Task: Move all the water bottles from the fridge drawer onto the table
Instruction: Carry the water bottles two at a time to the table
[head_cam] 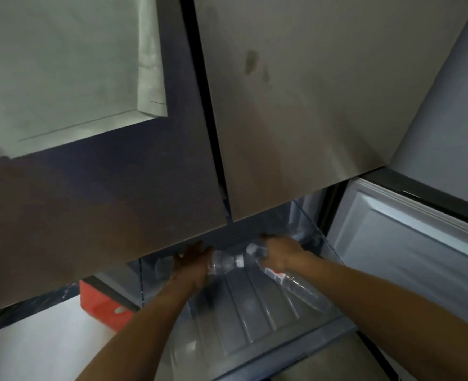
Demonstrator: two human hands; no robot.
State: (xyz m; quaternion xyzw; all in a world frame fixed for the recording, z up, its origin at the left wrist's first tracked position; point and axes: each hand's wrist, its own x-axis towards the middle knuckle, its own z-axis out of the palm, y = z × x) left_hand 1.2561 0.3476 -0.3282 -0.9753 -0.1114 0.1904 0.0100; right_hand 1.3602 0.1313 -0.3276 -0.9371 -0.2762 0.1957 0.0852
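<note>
- The right hand [279, 254] was closed round the neck end of the right bottle [296, 284], a clear plastic water bottle. Its fingers wrapped it just below the white cap.
- The right bottle's long axis ran on a slant. The cap pointed up and to the left, and the base trailed down to the right along the drawer floor.
- The left hand [191, 265] lay back-up over the middle of the left bottle [224, 264]. Blur and shadow hid whether its fingers were clamped round it.
- The left bottle lay nearly level. Its white cap pointed right, close to the right bottle's cap, and a pale end showed beyond the hand on the left.
- Each hand was already on its own bottle, so neither had to reach across. In my judgement the next move was a lift up and back toward the person.
- Both bottles were low inside the fridge drawer [255, 312], a clear plastic bin with a ribbed floor.
- The closed upper fridge doors [310, 105] overhung the drawer's far end, just above the hands. That left little headroom for lifting there.
- An open lower door [406, 243] stood to the right, showing its pale inner lining.
- The right bottle wore a red and white label [274, 273], too blurred to read. No other writing could be read.
- A red box [103, 301] sat to the left of the drawer. The table was not in view.
</note>
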